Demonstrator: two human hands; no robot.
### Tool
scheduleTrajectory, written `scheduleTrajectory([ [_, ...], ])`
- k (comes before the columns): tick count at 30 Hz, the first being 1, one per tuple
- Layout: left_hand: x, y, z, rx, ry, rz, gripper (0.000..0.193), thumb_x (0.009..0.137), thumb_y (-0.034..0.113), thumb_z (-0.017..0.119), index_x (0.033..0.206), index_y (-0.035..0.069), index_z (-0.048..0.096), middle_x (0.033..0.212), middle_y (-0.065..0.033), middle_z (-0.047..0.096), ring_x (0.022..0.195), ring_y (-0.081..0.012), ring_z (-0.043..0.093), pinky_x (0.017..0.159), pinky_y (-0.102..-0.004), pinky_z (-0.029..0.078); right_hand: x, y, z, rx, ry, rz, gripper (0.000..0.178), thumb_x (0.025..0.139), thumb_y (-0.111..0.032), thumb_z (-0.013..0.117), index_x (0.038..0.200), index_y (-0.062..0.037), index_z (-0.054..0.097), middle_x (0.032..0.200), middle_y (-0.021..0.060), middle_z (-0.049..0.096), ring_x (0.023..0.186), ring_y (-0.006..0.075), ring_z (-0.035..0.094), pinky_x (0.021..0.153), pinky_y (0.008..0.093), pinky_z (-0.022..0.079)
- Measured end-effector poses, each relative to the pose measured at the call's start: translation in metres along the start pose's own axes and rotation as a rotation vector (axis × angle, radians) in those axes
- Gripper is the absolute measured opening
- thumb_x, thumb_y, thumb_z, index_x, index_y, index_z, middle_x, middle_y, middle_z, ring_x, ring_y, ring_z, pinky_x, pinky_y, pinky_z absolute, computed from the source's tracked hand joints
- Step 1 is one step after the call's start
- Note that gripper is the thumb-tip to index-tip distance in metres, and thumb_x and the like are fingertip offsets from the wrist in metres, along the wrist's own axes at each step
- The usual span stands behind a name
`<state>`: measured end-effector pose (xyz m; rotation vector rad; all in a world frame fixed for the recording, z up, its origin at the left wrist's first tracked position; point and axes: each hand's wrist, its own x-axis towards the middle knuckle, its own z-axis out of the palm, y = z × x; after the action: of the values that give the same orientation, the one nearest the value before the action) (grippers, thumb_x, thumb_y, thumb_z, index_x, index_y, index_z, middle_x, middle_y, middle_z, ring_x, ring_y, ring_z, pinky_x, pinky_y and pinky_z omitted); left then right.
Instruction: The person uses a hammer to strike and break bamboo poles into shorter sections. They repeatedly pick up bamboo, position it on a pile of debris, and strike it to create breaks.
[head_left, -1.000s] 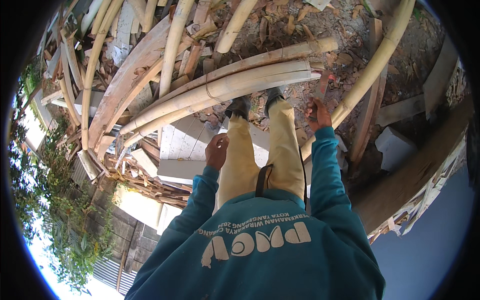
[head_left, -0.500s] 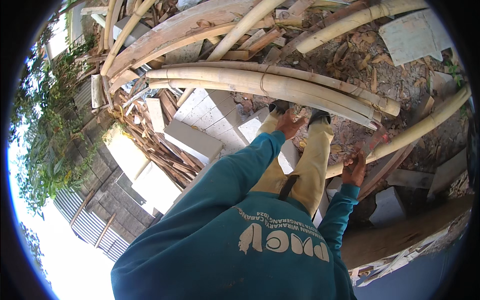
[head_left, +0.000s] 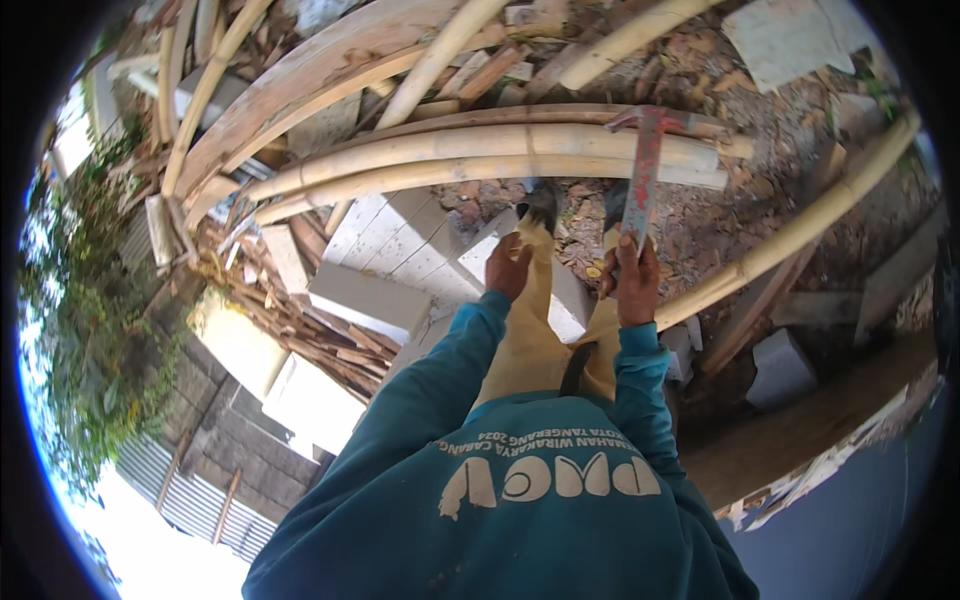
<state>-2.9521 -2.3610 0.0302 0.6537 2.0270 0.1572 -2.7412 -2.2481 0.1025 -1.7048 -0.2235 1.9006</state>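
Observation:
My right hand (head_left: 638, 285) is closed around the handle of a hammer (head_left: 645, 185) with worn red paint. The hammer stands with its head away from me, over the right ends of the bamboo poles (head_left: 450, 150). My left hand (head_left: 508, 270) hangs beside my left leg, its fingers loosely bent and slightly apart, with nothing visible in it. The light-coloured poles lie side by side across the ground just beyond my feet, and a brown timber strip (head_left: 455, 124) runs along their far side. The hammer hides part of the poles.
White blocks (head_left: 370, 300) lie to the left of my legs, beside a heap of wood scraps (head_left: 310, 335). Another bamboo pole (head_left: 780, 255) slants up on the right. A curved plank (head_left: 300, 95) and more poles lie farther off. Leaves and rubble litter the ground.
My right hand has swung inward and left, bringing the hammer upright in front of me. My left hand has drawn nearer to me. The view has shifted, and the poles' right ends appear farther apart.

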Motion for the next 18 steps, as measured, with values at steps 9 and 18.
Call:
scheduleTrajectory([
  [9,0.006,-0.031,-0.022,0.254,-0.089,-0.011,0.045,0.086,0.027,0.065,0.121,0.002,0.056,0.117,-0.0180,0.062,0.106,-0.0294,0.061,0.092,-0.0386,0.047,-0.003,0.042,-0.130,-0.334,0.633,-0.230,0.039,0.093,-0.042,0.059,0.099,-0.0030,0.058,0.063,0.0011,0.048,0.050,0.0104,0.048,0.044,0.0271,0.042],
  [18,0.067,0.045,0.035,0.363,-0.158,0.253,0.048,0.085,0.030,0.065,0.120,-0.001,0.056,0.116,-0.0219,0.061,0.109,-0.0332,0.059,0.095,-0.0418,0.045,0.053,0.037,-0.254,0.457,0.533,0.204,0.020,0.086,-0.019,0.063,0.088,0.0003,0.055,0.067,0.0081,0.057,0.056,0.0192,0.059,0.053,0.0311,0.050],
])
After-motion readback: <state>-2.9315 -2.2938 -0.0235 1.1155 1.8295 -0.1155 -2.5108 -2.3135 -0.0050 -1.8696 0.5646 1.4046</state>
